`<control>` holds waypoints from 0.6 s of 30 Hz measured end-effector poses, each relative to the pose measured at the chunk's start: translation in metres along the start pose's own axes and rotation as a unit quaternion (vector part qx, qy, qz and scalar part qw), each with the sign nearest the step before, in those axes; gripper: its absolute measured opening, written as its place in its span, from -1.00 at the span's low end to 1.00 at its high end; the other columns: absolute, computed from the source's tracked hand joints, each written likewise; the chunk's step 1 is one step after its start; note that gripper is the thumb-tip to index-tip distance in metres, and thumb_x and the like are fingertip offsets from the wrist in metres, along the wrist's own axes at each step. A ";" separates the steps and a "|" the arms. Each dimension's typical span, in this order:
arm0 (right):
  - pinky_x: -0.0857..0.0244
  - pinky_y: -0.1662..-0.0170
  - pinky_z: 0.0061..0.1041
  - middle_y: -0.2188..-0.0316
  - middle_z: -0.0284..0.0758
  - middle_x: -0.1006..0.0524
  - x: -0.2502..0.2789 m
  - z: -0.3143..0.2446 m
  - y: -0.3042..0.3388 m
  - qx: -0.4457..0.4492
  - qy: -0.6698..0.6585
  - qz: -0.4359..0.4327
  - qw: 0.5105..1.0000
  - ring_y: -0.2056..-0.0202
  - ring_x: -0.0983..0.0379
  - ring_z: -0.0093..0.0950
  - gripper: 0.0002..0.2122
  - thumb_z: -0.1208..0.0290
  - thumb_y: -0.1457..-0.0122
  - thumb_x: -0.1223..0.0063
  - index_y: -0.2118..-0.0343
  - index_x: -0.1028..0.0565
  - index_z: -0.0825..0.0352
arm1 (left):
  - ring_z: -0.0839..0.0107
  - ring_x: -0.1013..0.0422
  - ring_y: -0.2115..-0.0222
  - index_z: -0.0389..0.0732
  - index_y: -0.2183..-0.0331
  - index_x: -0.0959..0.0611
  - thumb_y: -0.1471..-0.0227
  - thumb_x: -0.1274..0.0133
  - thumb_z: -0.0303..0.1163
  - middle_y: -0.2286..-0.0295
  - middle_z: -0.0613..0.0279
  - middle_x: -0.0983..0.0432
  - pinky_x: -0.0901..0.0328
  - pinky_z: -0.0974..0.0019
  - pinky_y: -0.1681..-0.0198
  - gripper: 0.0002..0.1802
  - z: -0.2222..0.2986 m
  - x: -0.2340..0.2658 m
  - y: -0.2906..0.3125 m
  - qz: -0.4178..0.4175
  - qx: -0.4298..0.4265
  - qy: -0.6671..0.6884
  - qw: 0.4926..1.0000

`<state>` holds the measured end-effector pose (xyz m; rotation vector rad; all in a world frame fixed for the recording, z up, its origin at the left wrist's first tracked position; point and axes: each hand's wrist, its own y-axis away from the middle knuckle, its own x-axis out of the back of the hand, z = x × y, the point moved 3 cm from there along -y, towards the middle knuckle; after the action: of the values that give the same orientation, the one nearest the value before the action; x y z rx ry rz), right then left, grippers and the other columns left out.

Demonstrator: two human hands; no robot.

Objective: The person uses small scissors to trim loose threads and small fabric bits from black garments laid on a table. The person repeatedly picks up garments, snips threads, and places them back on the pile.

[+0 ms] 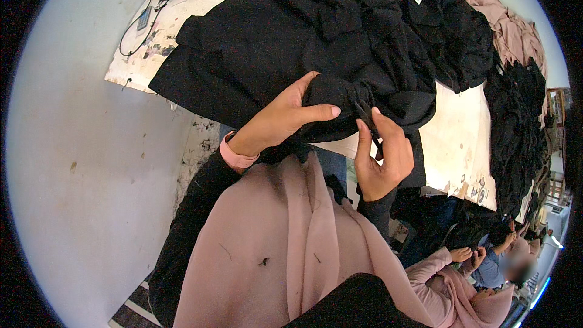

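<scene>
A black garment [267,42] lies spread over the table, its near part bunched up at the edge. My left hand [282,112], with a pink band at the wrist, grips this bunched cloth; the thumb lies on top and the other fingers are hidden under the fabric. Close beside it, my right hand [387,158] pinches slim dark thread snips [364,112] between thumb and fingers. Their narrow tip points up and left against the black cloth, where dark on dark hides its outline.
The pale, stained table [458,146] carries more black garments [449,30] with white labels, and pink cloth [501,21] at far right. A small grey device [144,19] with a cable lies at far left. A white wall [79,146] stands left. Co-workers [452,285] sit at lower right.
</scene>
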<state>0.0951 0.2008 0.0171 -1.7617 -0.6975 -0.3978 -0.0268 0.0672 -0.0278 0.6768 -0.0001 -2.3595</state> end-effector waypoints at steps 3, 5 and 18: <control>-0.23 0.49 -0.48 0.36 -0.29 -0.62 -0.005 -0.002 0.000 0.015 0.016 0.007 1.000 0.44 -0.55 -0.43 -0.71 0.53 0.03 -0.34 0.19 -0.59 0.34 | 0.40 -0.42 0.06 -0.35 -0.16 -0.31 0.00 -0.24 -0.49 0.06 0.16 -0.50 -0.29 0.32 -0.09 -0.27 -0.002 -0.003 0.002 -0.005 -0.005 0.014 1.000; -0.20 0.51 -0.49 0.36 -0.30 -0.62 -0.006 -0.003 0.001 0.023 0.042 0.000 0.999 0.46 -0.54 -0.46 -0.70 0.51 0.02 -0.34 0.17 -0.59 0.33 | 0.41 -0.42 0.05 -0.35 -0.16 -0.31 0.00 -0.23 -0.49 0.06 0.16 -0.50 -0.28 0.33 -0.09 -0.28 -0.003 -0.003 0.003 -0.004 -0.007 0.016 1.000; -0.09 0.54 -0.49 0.38 -0.37 -0.62 -0.006 -0.009 0.002 0.035 0.104 -0.027 0.994 0.54 -0.48 -0.52 -0.69 0.46 -0.01 -0.32 0.14 -0.60 0.30 | 0.46 -0.41 0.07 -0.34 -0.16 -0.31 -0.02 -0.23 -0.49 0.06 0.21 -0.49 -0.26 0.38 -0.09 -0.30 -0.007 -0.006 0.004 -0.002 -0.002 0.023 1.000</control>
<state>0.0921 0.1899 0.0149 -1.6106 -0.6029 -0.5779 -0.0174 0.0694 -0.0307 0.7309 0.0254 -2.3463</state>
